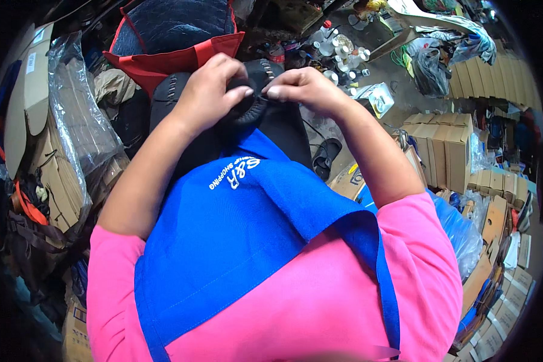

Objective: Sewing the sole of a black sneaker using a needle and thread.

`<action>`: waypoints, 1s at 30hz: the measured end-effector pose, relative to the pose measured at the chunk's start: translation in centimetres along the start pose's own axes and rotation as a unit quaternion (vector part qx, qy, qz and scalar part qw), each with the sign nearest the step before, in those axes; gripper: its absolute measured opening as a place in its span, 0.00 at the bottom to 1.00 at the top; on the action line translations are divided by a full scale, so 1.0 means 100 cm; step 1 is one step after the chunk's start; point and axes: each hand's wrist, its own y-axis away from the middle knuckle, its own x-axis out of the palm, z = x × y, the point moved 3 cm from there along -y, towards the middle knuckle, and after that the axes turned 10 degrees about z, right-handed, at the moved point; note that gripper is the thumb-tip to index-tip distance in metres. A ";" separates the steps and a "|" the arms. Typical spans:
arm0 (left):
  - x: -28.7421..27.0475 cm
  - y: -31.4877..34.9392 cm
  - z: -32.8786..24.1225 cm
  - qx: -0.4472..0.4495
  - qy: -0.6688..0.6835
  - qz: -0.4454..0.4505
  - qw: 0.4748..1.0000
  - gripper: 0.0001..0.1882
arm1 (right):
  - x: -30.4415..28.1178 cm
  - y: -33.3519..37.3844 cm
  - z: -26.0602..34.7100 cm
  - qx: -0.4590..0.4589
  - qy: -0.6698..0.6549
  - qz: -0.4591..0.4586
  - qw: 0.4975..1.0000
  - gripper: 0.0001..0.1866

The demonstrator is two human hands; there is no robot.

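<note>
A black rounded piece with a ridged, gathered edge (245, 116) rests between my dark-clad knees, just beyond my blue apron (223, 211). My left hand (214, 90) curls over its left side, the thumb pressing near the top and the other fingers bent. From the right, my right hand (308, 90) reaches in with thumb and forefinger pinched together at the piece's edge. Whatever lies in that pinch is too small to make out. Pale stitch-like marks show on the dark cloth beside both hands.
A red bag with silver lining (175, 36) stands open beyond my knees. Several plastic bottles (344, 51) crowd the floor at the far right, near a black sandal (327, 155). Folded cardboard (443, 142) is stacked right; plastic-wrapped cardboard (81, 114) leans left.
</note>
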 end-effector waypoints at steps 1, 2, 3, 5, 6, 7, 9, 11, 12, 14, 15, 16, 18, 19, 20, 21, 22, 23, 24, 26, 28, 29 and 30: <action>0.002 0.008 -0.001 -0.010 0.027 0.010 1.000 0.14 | -0.004 0.003 -0.003 -0.027 -0.095 0.003 0.995 0.15; 0.006 0.012 -0.001 -0.020 0.054 0.019 0.998 0.13 | -0.008 0.008 -0.005 -0.014 -0.155 -0.008 0.988 0.16; 0.008 0.013 0.000 -0.019 0.051 0.019 0.998 0.11 | -0.005 0.008 -0.009 -0.021 -0.072 -0.021 0.997 0.16; 0.007 0.012 0.003 -0.037 0.055 0.062 0.996 0.11 | 0.005 0.011 -0.005 -0.094 0.192 0.006 0.977 0.14; 0.010 0.011 0.003 -0.050 0.063 0.106 0.991 0.11 | 0.011 0.014 0.000 -0.101 0.242 -0.025 0.965 0.14; 0.007 0.011 -0.001 -0.050 0.073 0.106 0.990 0.10 | 0.012 0.011 0.002 -0.112 0.288 -0.059 0.949 0.13; -0.003 0.014 0.006 -0.060 -0.004 0.060 0.996 0.09 | 0.007 0.005 -0.006 -0.124 0.288 -0.195 0.929 0.12; -0.015 0.019 0.025 -0.085 -0.025 -0.077 0.993 0.07 | -0.009 -0.001 -0.027 -0.101 0.097 -0.323 0.936 0.11; -0.021 0.021 0.033 -0.138 0.044 -0.110 0.983 0.08 | -0.013 -0.003 -0.032 -0.117 -0.128 -0.348 0.921 0.16; -0.014 0.021 0.036 -0.167 0.354 -0.105 0.914 0.15 | -0.013 -0.012 -0.036 -0.177 -0.515 -0.310 0.779 0.20; -0.003 0.018 0.027 -0.111 0.467 -0.082 0.874 0.18 | -0.006 -0.015 -0.034 -0.179 -0.603 -0.265 0.731 0.23; 0.008 0.015 0.015 -0.051 0.570 -0.058 0.818 0.21 | 0.004 -0.015 -0.026 -0.151 -0.690 -0.224 0.672 0.23; 0.022 0.012 0.003 -0.018 0.682 -0.045 0.730 0.22 | 0.009 -0.017 -0.029 -0.203 -0.737 -0.069 0.640 0.23; 0.024 0.011 0.002 -0.037 0.716 -0.067 0.694 0.21 | 0.011 -0.008 -0.020 -0.154 -0.685 -0.179 0.689 0.23; 0.025 0.011 0.002 -0.055 0.748 -0.089 0.655 0.22 | 0.011 -0.008 -0.026 -0.151 -0.684 -0.178 0.691 0.23; 0.024 0.010 0.001 -0.056 0.750 -0.087 0.653 0.22 | 0.012 -0.007 -0.032 -0.155 -0.675 -0.148 0.706 0.23; 0.025 0.010 0.001 -0.072 0.768 -0.085 0.631 0.21 | 0.013 -0.006 -0.036 -0.159 -0.664 -0.118 0.721 0.23; 0.027 0.010 0.002 -0.088 0.785 -0.083 0.608 0.21 | 0.011 -0.004 -0.038 -0.174 -0.652 -0.102 0.731 0.24; 0.023 0.011 0.016 -0.089 0.786 -0.083 0.606 0.21 | 0.006 -0.001 -0.039 -0.172 -0.652 -0.103 0.731 0.24; 0.013 0.016 0.046 0.026 0.845 0.055 0.531 0.21 | -0.006 0.014 -0.045 -0.153 -0.556 -0.135 0.806 0.24; 0.008 0.011 0.044 0.003 0.828 0.051 0.558 0.19 | -0.010 0.015 -0.045 -0.137 -0.553 -0.145 0.809 0.24; 0.009 0.011 0.041 -0.062 0.790 0.004 0.610 0.18 | -0.011 0.015 -0.045 -0.121 -0.551 -0.154 0.811 0.24; 0.006 0.015 0.036 -0.129 0.743 -0.040 0.656 0.17 | -0.010 0.016 -0.047 -0.106 -0.552 -0.165 0.810 0.24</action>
